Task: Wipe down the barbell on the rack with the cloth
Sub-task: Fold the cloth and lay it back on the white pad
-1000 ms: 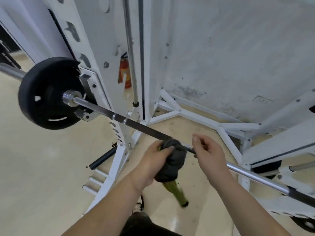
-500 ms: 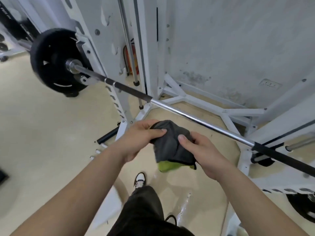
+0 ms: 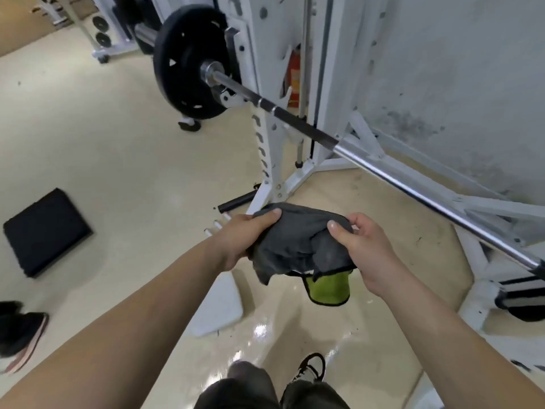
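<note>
The barbell (image 3: 413, 187) rests across the white rack (image 3: 267, 160), running from a black weight plate (image 3: 185, 66) at upper left down to the right edge. Its shaft is dark near the plate and shiny chrome further right. Both my hands hold a dark grey cloth (image 3: 298, 240) with a lime-green underside, well below and in front of the bar. My left hand (image 3: 244, 237) grips the cloth's left side. My right hand (image 3: 365, 249) pinches its right side. The cloth does not touch the bar.
A black mat (image 3: 44, 231) lies on the beige floor at left. A red extinguisher (image 3: 295, 75) stands behind the rack upright. White rack base beams (image 3: 486, 202) spread along the wall at right. Another person's shoe (image 3: 23, 338) shows at the left edge. My own feet are below.
A second ago the cloth was on the bar in my left hand. Both hands have since pulled it off and hold it lower. The view has swung left and back.
</note>
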A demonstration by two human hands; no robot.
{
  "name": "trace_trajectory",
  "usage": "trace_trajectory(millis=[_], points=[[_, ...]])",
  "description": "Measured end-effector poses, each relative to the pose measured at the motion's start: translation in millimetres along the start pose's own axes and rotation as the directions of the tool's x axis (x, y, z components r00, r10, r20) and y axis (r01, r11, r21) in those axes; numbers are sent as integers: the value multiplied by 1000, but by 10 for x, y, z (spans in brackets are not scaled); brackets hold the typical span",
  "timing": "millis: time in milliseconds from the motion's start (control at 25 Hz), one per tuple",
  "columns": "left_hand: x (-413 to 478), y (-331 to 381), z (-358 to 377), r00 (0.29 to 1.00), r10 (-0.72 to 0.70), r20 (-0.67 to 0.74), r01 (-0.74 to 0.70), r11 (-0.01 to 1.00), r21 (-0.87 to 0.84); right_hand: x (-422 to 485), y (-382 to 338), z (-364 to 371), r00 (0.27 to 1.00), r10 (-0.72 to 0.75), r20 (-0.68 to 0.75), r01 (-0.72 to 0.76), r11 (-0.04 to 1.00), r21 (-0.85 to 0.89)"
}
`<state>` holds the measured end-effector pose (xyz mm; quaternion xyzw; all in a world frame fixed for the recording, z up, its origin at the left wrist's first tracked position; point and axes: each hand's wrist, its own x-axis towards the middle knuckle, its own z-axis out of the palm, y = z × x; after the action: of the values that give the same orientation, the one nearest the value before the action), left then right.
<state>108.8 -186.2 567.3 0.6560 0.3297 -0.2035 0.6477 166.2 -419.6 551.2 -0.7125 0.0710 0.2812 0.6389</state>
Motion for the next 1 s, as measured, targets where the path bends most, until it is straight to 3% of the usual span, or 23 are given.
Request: trace_trajectory(millis=[160,280,400,480,640,760,800,920,1000], points=[[14,-105,-621,983,138,119,-144,989,35,236,440,490,998,58,4,-54,951,-305],[97,-308,-1147,977,192,92,-199,976,84,339,702,1018,992,115,43,-82,882,-464],[219,-662,-1601,970,209,125,-224,967,122,421,1038,1609,984,159,85,-102,879,-466],[351,-959,-1864,963,217,159,-243,955,171,496,1263,1991,956,204,212,-104,908,-405],[719,-1605,-2225,958,179,224,-233,942,242,761,1571,2687,899,81,430,74,941,-331],[1105,-2137,-2386,954,150,260,-230,921,314,1085,1889,2983,842,97,531,34,972,-231],[1280,-2362,-2439,951,160,263,-246,909,337,1223,2118,3065,831,112,545,44,963,-266],[1785,-2910,-2619,955,189,230,-283,815,506,1583,2855,3201,888,38,459,206,858,-470],[2069,-3306,-2727,962,49,268,-225,699,679,1720,3347,3285,914,-59,400,233,886,-402]])
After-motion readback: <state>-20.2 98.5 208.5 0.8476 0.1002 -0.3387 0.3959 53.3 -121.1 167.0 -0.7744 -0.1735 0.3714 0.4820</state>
